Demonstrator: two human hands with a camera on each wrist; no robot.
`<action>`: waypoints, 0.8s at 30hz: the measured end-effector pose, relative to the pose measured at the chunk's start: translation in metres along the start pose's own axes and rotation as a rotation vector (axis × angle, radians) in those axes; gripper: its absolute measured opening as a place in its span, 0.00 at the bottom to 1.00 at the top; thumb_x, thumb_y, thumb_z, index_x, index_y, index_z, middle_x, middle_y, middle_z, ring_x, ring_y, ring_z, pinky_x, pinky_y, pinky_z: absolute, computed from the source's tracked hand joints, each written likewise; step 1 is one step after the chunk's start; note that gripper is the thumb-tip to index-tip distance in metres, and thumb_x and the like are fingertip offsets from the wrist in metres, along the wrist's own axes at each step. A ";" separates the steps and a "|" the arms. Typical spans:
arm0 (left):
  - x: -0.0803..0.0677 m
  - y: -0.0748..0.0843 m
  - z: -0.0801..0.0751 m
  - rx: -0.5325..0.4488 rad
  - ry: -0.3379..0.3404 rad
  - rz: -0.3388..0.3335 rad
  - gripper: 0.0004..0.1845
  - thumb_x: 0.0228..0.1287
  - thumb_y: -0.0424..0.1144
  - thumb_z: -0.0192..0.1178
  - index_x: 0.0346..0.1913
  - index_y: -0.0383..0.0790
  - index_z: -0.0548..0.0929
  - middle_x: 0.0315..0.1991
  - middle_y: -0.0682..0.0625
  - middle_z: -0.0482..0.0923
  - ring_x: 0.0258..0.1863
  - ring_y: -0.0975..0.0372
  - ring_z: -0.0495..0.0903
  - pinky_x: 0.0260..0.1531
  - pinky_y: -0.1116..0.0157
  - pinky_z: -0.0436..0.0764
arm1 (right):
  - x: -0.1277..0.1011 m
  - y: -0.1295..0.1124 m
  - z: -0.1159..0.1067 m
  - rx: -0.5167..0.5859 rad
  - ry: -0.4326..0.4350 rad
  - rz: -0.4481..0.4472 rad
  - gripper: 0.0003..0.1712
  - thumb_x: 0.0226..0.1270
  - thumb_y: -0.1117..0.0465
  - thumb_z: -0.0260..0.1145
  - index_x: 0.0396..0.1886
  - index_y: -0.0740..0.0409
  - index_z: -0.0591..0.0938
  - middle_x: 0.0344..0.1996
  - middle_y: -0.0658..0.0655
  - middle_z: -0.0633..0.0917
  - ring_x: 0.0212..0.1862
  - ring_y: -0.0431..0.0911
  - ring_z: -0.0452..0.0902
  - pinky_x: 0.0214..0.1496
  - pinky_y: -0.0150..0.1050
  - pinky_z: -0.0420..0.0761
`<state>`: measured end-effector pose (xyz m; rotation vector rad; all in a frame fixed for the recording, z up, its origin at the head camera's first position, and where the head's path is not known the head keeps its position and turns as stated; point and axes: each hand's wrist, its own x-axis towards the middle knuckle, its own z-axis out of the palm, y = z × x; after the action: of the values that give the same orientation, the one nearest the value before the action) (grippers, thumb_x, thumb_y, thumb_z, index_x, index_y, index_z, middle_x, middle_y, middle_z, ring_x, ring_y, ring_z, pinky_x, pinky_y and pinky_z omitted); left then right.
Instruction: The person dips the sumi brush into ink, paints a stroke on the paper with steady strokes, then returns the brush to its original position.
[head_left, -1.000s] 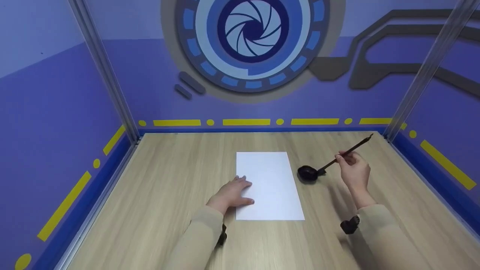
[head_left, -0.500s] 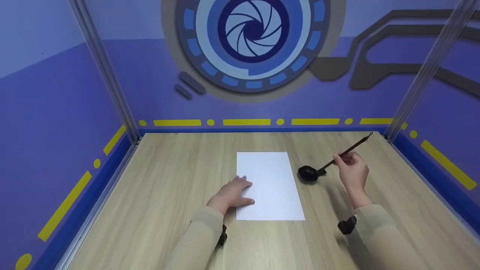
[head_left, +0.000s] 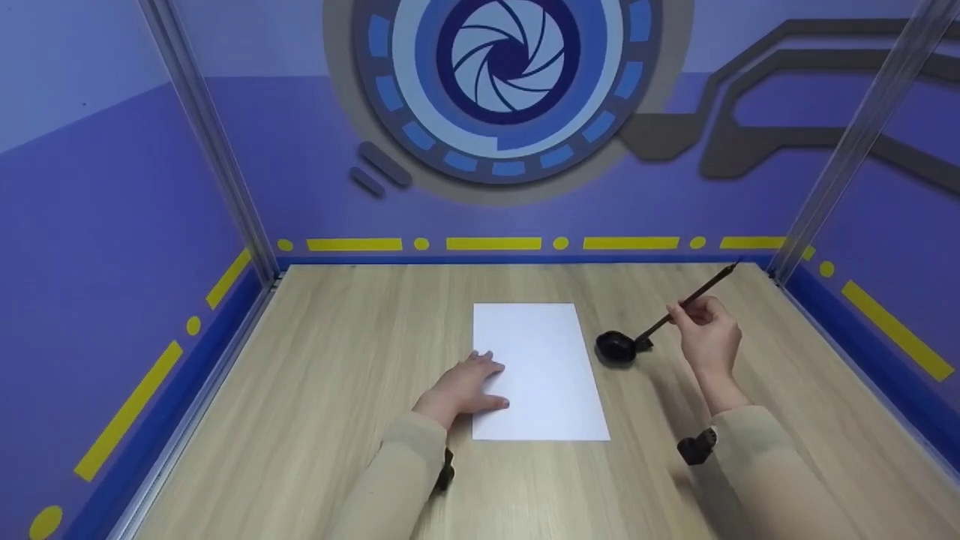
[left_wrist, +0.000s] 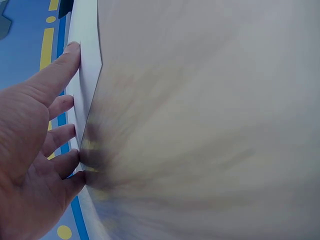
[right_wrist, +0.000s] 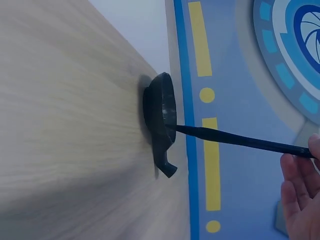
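Note:
A white sheet of paper (head_left: pixel 536 367) lies in the middle of the wooden table (head_left: pixel 337 390). My left hand (head_left: pixel 463 386) lies flat with straight fingers on the sheet's left edge (left_wrist: pixel 82 70). My right hand (head_left: pixel 705 334) pinches a thin dark brush (head_left: pixel 686 304), held slanted. The brush's tip dips into a small black ink dish (head_left: pixel 616 347) just right of the paper. In the right wrist view the brush (right_wrist: pixel 240 141) reaches into the dish (right_wrist: pixel 161 120), and my fingers (right_wrist: pixel 302 190) show at the lower right.
Purple walls with yellow stripes close in the table on three sides. Metal posts (head_left: pixel 225 180) stand at the back corners. Bare wood lies to the left and in front of the paper.
My right hand has shifted slightly, lifting and tilting the brush's upper end a little. The left hand and the paper have stayed put.

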<state>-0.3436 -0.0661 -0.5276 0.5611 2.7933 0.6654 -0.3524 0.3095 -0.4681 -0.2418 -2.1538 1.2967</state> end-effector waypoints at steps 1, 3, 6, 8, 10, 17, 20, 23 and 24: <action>0.000 0.000 0.000 0.003 0.003 0.006 0.37 0.66 0.54 0.69 0.73 0.43 0.73 0.81 0.44 0.60 0.83 0.48 0.54 0.82 0.49 0.58 | 0.000 0.001 0.001 0.001 -0.007 0.004 0.14 0.69 0.53 0.73 0.42 0.60 0.85 0.28 0.36 0.86 0.30 0.26 0.83 0.33 0.19 0.78; 0.000 0.000 -0.001 0.008 0.006 0.015 0.37 0.66 0.53 0.70 0.73 0.42 0.74 0.80 0.43 0.61 0.82 0.47 0.55 0.82 0.49 0.59 | -0.001 0.002 0.003 0.001 -0.024 0.014 0.14 0.69 0.53 0.73 0.42 0.60 0.85 0.28 0.36 0.86 0.30 0.26 0.83 0.34 0.19 0.79; 0.000 0.000 -0.001 0.019 0.011 0.021 0.36 0.65 0.53 0.70 0.72 0.40 0.74 0.80 0.42 0.62 0.82 0.46 0.56 0.82 0.49 0.60 | -0.001 0.004 0.004 -0.022 -0.041 0.024 0.13 0.69 0.53 0.72 0.42 0.59 0.85 0.29 0.39 0.87 0.29 0.24 0.82 0.33 0.19 0.79; 0.000 0.000 0.000 0.024 0.011 0.013 0.36 0.65 0.53 0.70 0.72 0.41 0.74 0.80 0.42 0.62 0.82 0.47 0.56 0.82 0.49 0.59 | -0.001 0.002 0.003 -0.029 -0.039 0.024 0.13 0.70 0.54 0.72 0.42 0.59 0.85 0.30 0.41 0.88 0.29 0.24 0.82 0.32 0.19 0.78; 0.000 0.001 0.000 0.027 0.012 0.009 0.36 0.66 0.53 0.70 0.72 0.41 0.74 0.80 0.43 0.62 0.82 0.47 0.56 0.82 0.50 0.59 | 0.000 0.000 0.003 -0.031 -0.028 0.020 0.12 0.70 0.54 0.72 0.42 0.59 0.85 0.31 0.43 0.88 0.30 0.24 0.81 0.32 0.20 0.77; -0.001 0.000 -0.001 0.021 0.006 0.021 0.36 0.66 0.53 0.69 0.73 0.41 0.74 0.80 0.42 0.61 0.82 0.47 0.55 0.82 0.49 0.59 | 0.001 -0.003 0.003 0.042 -0.030 0.003 0.13 0.69 0.56 0.73 0.45 0.62 0.87 0.28 0.34 0.86 0.32 0.23 0.80 0.35 0.18 0.79; -0.001 0.000 -0.002 0.019 0.003 0.026 0.36 0.66 0.52 0.69 0.73 0.41 0.74 0.80 0.42 0.61 0.82 0.46 0.55 0.82 0.48 0.59 | 0.000 0.000 0.004 0.066 -0.052 0.017 0.15 0.69 0.56 0.72 0.47 0.62 0.88 0.28 0.32 0.86 0.33 0.23 0.81 0.37 0.18 0.80; 0.000 0.000 -0.001 0.018 0.000 0.029 0.37 0.66 0.53 0.69 0.73 0.41 0.73 0.81 0.42 0.60 0.82 0.46 0.54 0.82 0.49 0.59 | -0.002 0.002 0.004 0.069 -0.064 0.028 0.16 0.69 0.54 0.72 0.48 0.62 0.88 0.32 0.39 0.90 0.34 0.22 0.82 0.39 0.17 0.80; 0.000 -0.001 -0.001 0.017 -0.002 0.028 0.37 0.66 0.53 0.69 0.73 0.41 0.73 0.81 0.42 0.60 0.83 0.46 0.54 0.82 0.49 0.58 | -0.002 0.002 0.004 0.067 -0.069 0.029 0.16 0.70 0.54 0.72 0.49 0.61 0.88 0.35 0.42 0.91 0.34 0.22 0.82 0.39 0.17 0.80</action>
<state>-0.3441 -0.0670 -0.5270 0.6048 2.7966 0.6464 -0.3535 0.3068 -0.4724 -0.2038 -2.1670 1.4107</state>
